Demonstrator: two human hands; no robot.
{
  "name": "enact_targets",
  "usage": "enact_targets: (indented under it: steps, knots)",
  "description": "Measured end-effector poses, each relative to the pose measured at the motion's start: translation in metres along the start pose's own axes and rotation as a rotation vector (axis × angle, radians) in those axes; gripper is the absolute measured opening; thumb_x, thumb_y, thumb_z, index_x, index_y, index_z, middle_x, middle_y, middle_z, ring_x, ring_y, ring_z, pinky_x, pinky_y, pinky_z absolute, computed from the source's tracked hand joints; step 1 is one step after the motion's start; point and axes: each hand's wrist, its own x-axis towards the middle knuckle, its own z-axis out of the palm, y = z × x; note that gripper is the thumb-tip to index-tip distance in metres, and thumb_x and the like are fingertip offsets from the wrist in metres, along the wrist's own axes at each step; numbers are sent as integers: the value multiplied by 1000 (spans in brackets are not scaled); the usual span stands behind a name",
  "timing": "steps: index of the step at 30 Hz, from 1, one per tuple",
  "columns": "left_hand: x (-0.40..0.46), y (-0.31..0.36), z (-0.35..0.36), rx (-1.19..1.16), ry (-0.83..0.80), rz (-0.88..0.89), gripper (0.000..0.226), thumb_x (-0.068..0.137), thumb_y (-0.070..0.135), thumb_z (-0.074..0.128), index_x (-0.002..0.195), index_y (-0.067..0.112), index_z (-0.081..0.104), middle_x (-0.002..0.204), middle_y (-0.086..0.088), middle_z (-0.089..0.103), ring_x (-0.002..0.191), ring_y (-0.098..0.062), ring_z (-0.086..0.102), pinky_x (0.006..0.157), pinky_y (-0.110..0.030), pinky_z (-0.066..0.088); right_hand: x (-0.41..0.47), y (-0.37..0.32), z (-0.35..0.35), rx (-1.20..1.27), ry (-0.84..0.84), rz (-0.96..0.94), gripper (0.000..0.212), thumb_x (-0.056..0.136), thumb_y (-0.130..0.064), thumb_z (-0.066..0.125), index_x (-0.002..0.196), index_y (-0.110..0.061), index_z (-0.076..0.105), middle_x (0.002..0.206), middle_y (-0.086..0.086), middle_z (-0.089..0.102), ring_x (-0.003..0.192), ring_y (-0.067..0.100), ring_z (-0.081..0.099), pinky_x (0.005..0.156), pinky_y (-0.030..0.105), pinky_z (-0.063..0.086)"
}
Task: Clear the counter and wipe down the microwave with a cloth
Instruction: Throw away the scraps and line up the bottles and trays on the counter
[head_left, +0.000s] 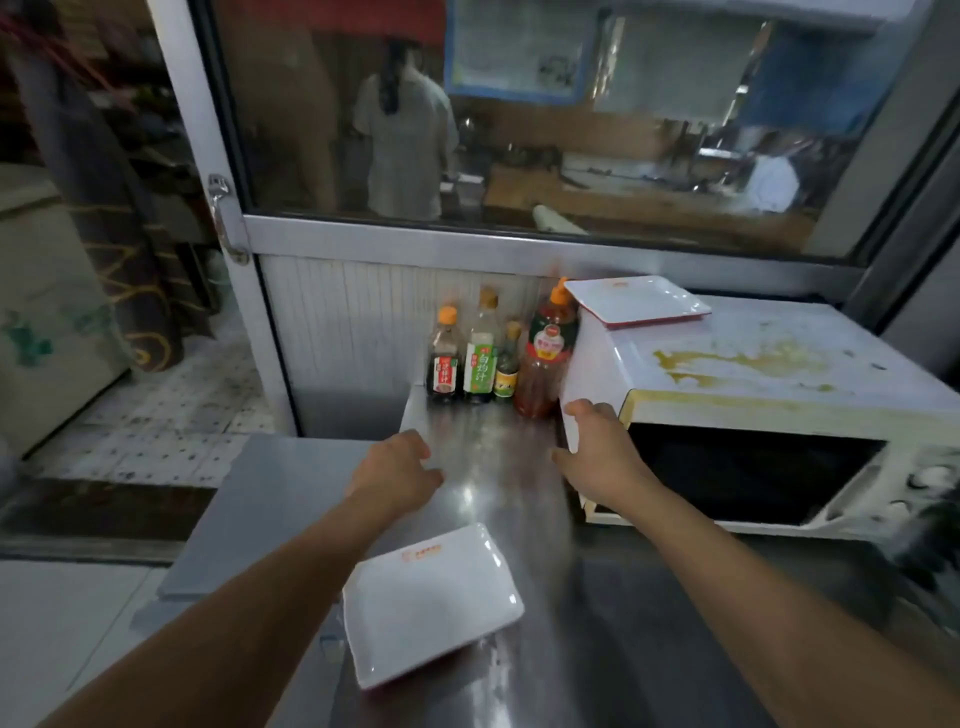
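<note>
Taking the microwave (753, 395) as the landmark, the scene reads from its far left toward it. Furthest left and nearest the person, a white square plate (431, 603) lies flat on the steel counter (291, 499), close to the counter's front edge. Further back, against the wall panel and just left of the microwave, four sauce bottles (498, 358) stand upright in a row; the tallest, red-labelled one nearly touches the microwave's side.

The left hand (400, 473) hovers above the bare counter left of the microwave, fingers loosely curled and holding nothing. The right hand (597, 457) is closed around the front left corner of the microwave, thumb on the side wall and fingers over the top edge, apparently to steady or shift it.

On the microwave's top, a second white plate (639, 304) rests at the back left corner, overhanging slightly, and a dried yellow stain (743, 361) spreads over the middle. No cloth is in view (it may simply be out of frame).

The step in hand looks like clearing. It would go best by lifting the overhanging plate off before nudging the microwave, then moving the bottles and the front plate aside.
</note>
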Motion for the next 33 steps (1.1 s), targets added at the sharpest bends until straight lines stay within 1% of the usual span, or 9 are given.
enact_targets:
  steps: [4, 8, 12, 14, 18, 24, 29, 31, 33]
  knots:
    - [14, 55, -4, -39, 14, 87, 33, 83, 29, 63, 113, 17, 60, 115, -6, 62, 105, -23, 59, 86, -29, 47, 20, 19, -44, -33, 118, 21, 57, 88, -23, 63, 137, -12, 37, 135, 12, 37, 121, 28, 45, 98, 35, 42]
    - [32, 109, 1, -69, 12, 155, 24, 85, 29, 61, 103, 13, 61, 101, -5, 64, 98, -24, 61, 80, -30, 48, 49, 49, -83, -37, 193, 72, 58, 87, -24, 63, 137, -11, 37, 136, 13, 37, 123, 30, 44, 99, 38, 42]
    - [56, 163, 11, -152, 26, 172, 15, 86, 30, 61, 88, 15, 61, 103, -11, 68, 99, -28, 64, 86, -35, 52, 87, 84, -117, -63, 215, 99, 55, 88, -24, 61, 137, -10, 38, 137, 14, 36, 123, 31, 43, 98, 39, 42]
    - [72, 188, 17, -123, 38, 177, 21, 89, 31, 58, 90, 11, 63, 102, -13, 67, 99, -29, 63, 86, -36, 51, 110, 101, -131, -68, 232, 105, 53, 90, -25, 59, 136, -10, 38, 136, 14, 37, 122, 31, 45, 98, 39, 42]
    - [114, 226, 31, -151, 94, 172, 29, 88, 33, 57, 75, 7, 64, 82, -13, 69, 84, -29, 65, 72, -31, 47, 164, 134, -152, -95, 246, 101, 42, 93, -18, 52, 132, -7, 42, 136, 15, 39, 123, 32, 43, 96, 38, 42]
    - [164, 258, 51, -116, 155, 60, 31, 93, 33, 53, 75, 9, 61, 65, -2, 55, 65, -18, 53, 58, -25, 41, 240, 170, -157, -99, 171, 123, 42, 91, -20, 53, 130, -5, 42, 136, 15, 45, 125, 32, 41, 97, 39, 40]
    - [185, 270, 62, -66, 185, -24, 36, 95, 35, 50, 98, 4, 67, 94, -11, 69, 84, -24, 64, 73, -26, 46, 278, 193, -150, -112, 139, 104, 35, 88, -15, 55, 121, -5, 47, 123, 14, 54, 114, 32, 48, 79, 36, 42]
    - [195, 271, 68, -130, 183, -55, 34, 92, 30, 54, 103, 1, 67, 99, -15, 70, 93, -30, 66, 83, -32, 54, 287, 197, -146, -97, 135, 95, 32, 87, -10, 53, 118, -4, 50, 117, 14, 58, 108, 32, 52, 74, 34, 43]
    - [200, 274, 71, -195, 187, -90, 30, 89, 22, 56, 104, -1, 67, 101, -18, 69, 93, -33, 66, 83, -41, 56, 294, 199, -143, -87, 116, 88, 27, 86, -5, 51, 112, -3, 56, 112, 16, 60, 101, 33, 55, 71, 32, 42]
